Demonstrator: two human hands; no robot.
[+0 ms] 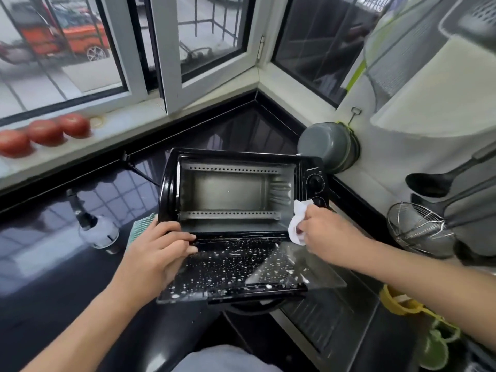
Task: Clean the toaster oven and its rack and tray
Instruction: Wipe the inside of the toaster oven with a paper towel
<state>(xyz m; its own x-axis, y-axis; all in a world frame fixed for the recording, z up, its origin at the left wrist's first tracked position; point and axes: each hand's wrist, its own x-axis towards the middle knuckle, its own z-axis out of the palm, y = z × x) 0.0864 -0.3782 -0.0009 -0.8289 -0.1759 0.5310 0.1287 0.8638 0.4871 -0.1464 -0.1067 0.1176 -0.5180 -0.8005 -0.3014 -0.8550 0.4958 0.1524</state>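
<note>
1. I see the toaster oven [236, 191] on the dark counter [53, 277] in the window corner, tipped so its mouth faces up at me, door [236, 267] dropped open toward 6 o'clock and speckled with white droplets.
2. My left hand [158, 253] rests on the oven's lower-left corner at 8 o'clock, fingers fairly straight along the door hinge. If the wet frame slips under them, the tilted oven could rock or drop flat.
3. My right hand [324, 232] pinches a crumpled white cloth [298, 224] against the oven's right front edge at 3 o'clock, just below the knobs [315, 182]. A soaked cloth there could push liquid into the controls.
4. The door overhangs the counter edge; leaning on it while wiping could strain the hinges or tip the oven toward me.
5. Drips from the door could run off onto the floor.
6. A sweep toward 9 o'clock could knock the small glass jar [99, 232] beside the oven.
7. I cannot tell where the rack and tray are.
</note>
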